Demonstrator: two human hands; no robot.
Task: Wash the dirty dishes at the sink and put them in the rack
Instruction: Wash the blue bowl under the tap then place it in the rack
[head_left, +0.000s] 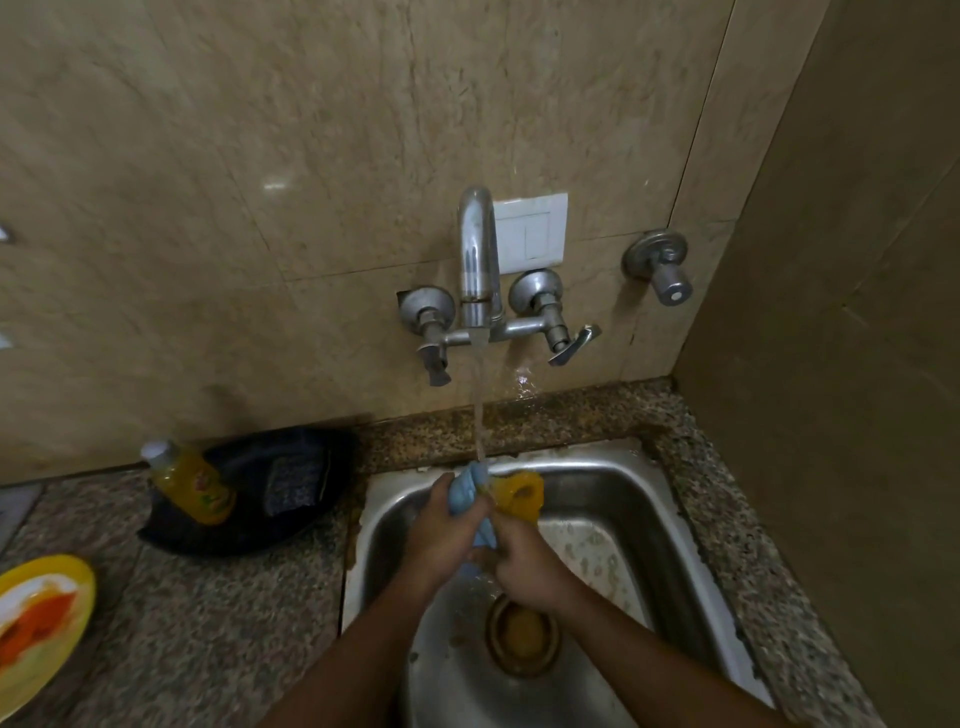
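Over the steel sink (649, 519), my left hand (441, 535) and my right hand (524, 561) both grip a blue cloth (472, 488). Water from the wall tap (478, 260) falls on the cloth's top end. A yellow dish (522, 493) lies in the sink just behind my hands, partly hidden by them. A second yellow plate (36, 629), smeared with orange and white food, sits on the counter at the far left.
A dark tray (249, 499) on the granite counter holds a yellow bottle of dish liquid (192, 483) and a dark scrub pad (293, 486). The sink drain (522, 631) is brown with residue. A side wall closes in on the right.
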